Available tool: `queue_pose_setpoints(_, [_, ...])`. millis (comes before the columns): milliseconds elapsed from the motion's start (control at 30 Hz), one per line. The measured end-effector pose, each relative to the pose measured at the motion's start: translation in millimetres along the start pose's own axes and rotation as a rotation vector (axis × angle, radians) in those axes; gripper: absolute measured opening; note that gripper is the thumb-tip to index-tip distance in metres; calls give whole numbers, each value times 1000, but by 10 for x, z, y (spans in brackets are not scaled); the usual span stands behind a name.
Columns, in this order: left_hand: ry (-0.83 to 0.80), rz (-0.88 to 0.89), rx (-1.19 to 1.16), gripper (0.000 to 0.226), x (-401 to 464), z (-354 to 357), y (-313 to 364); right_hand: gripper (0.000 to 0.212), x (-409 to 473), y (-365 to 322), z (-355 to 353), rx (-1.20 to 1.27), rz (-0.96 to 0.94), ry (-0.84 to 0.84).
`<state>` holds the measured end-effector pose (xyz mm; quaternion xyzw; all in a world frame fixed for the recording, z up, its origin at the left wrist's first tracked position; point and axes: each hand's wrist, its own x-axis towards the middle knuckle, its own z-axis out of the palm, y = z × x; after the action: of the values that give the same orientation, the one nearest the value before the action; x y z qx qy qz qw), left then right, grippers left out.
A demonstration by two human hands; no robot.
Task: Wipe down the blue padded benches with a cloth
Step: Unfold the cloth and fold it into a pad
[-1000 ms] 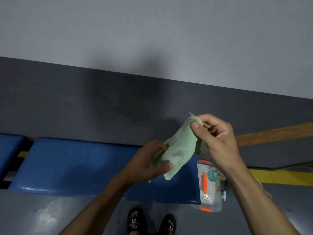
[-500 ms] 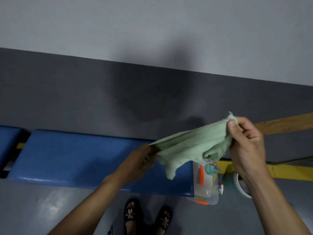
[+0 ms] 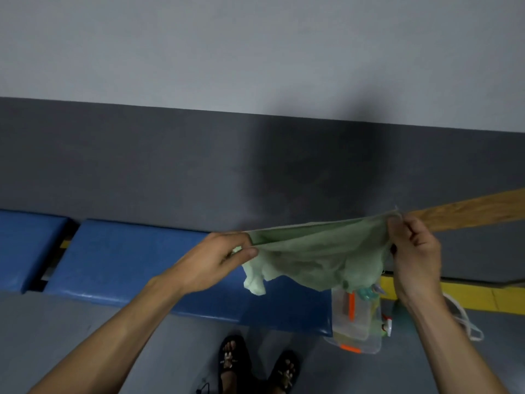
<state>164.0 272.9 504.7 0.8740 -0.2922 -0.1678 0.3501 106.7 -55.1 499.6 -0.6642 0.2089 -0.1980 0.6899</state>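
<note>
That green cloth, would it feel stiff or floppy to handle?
Probably floppy: the green cloth sags between the left hand and right hand, one corner dangling. It looks thin and light, since fingertip pinches hold it up. Likely not slippery, judging by its fuzzy surface.

Single head-mounted wide-angle view, aimed forward and steeply down from standing height. Close on both hands [image 3: 216, 260] [image 3: 414, 260] at frame centre; blue bench [image 3: 127, 260] along the wall [image 3: 170, 166] beyond, sandalled feet [image 3: 255, 365] at bottom edge. Horizon tilted slightly clockwise.
</note>
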Motion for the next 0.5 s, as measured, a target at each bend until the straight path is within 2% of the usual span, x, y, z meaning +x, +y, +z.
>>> queue_pose_setpoints(100, [-44, -51, -144, 30, 11, -25, 161, 19, 58, 98, -60, -78, -6, 54])
queue_pose_setpoints(167, [-35, -44, -148, 30, 47, -53, 248, 14, 82, 163, -70, -125, -16, 102])
queue_pose_setpoints(300, [105, 110, 9, 19, 141, -134, 346, 15, 82, 277, -126, -190, -27, 125])
queue_pose_setpoints(400, [133, 228, 144, 15, 169, -180, 397, 22, 54, 316, -165, -139, 30, 93])
queue_pose_setpoints(500, [159, 195, 158, 18, 202, -189, 388, 26, 43, 305, -177, -22, 73, 71])
